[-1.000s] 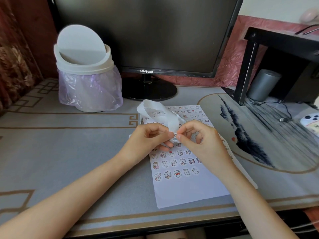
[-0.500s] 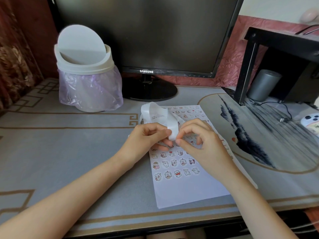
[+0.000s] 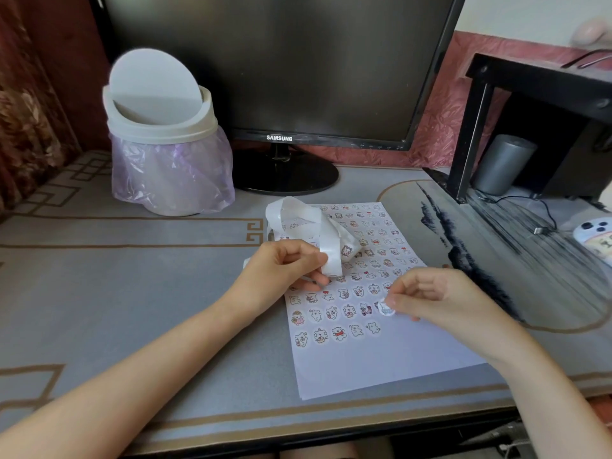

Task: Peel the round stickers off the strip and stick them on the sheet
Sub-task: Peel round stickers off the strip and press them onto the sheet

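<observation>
1. Both hands work over the sheet: the left hand [image 3: 284,266] curls its thumb and fingers round the near end of the strip [image 3: 308,217], and the right hand [image 3: 427,296] pinches 1 round sticker [image 3: 386,308] at its fingertips.
2. That sticker hangs at the right end of the 2nd row from the near edge; whether it touches the paper cannot be told.
3. Glossy and white, the strip loops up and back from the left hand over the sheet's far left corner, with 1 cartoon sticker showing on a bend beside the fingers.
4. The white sheet [image 3: 381,366] lies flat on the grey desk mat [image 3: 132,293], tilted slightly, with rows of small cartoon stickers over its far part; the nearest row holds 5, and the near part is bare.
5. A white swing-lid bin [image 3: 159,134] lined with a pale purple bag stands at the far left, beside a dark monitor [image 3: 298,61] on a round foot.
6. At the right stands a black shelf [image 3: 536,81], with a grey cylinder [image 3: 503,164] beneath it and a cable [image 3: 543,223] on the mat.
</observation>
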`<state>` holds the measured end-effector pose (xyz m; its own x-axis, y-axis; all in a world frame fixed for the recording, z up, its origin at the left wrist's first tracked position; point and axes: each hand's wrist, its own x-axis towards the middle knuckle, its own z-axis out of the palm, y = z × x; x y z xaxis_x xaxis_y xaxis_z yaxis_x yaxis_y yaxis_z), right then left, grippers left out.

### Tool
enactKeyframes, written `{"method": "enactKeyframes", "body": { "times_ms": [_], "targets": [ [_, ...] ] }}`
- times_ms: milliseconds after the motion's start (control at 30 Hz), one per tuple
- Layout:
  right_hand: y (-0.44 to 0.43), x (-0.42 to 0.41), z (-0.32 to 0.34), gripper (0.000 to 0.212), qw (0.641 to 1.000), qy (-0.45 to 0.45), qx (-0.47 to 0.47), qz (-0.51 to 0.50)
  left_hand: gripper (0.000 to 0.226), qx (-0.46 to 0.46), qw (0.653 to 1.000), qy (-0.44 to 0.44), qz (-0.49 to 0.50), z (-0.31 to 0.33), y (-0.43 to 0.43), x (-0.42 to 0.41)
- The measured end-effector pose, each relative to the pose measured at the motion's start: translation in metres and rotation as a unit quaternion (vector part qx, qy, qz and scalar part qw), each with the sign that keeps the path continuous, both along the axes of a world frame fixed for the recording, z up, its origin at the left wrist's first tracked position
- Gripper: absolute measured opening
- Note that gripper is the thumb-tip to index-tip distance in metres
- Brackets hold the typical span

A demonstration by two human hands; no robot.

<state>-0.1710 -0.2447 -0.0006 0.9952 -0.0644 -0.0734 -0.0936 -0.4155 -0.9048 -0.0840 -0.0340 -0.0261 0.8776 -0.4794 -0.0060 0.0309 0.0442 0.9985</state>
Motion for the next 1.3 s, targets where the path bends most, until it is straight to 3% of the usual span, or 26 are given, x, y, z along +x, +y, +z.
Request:
{"method": "enactKeyframes", "body": {
  "times_ms": [267, 1300],
  "targets": [
    [-0.004, -0.003, -0.006, 0.012, 0.999, 0.049, -0.014, 0.005, 0.013, 0.015, 1.000, -0.002, -0.002, -0.002, 0.000, 0.001],
    [-0.001, -0.003, -0.014, 0.015, 0.999, 0.019, -0.048, 0.002, 0.014, 0.019, 1.000, 0.000, -0.006, -0.003, 0.000, 0.002]
  ]
}}
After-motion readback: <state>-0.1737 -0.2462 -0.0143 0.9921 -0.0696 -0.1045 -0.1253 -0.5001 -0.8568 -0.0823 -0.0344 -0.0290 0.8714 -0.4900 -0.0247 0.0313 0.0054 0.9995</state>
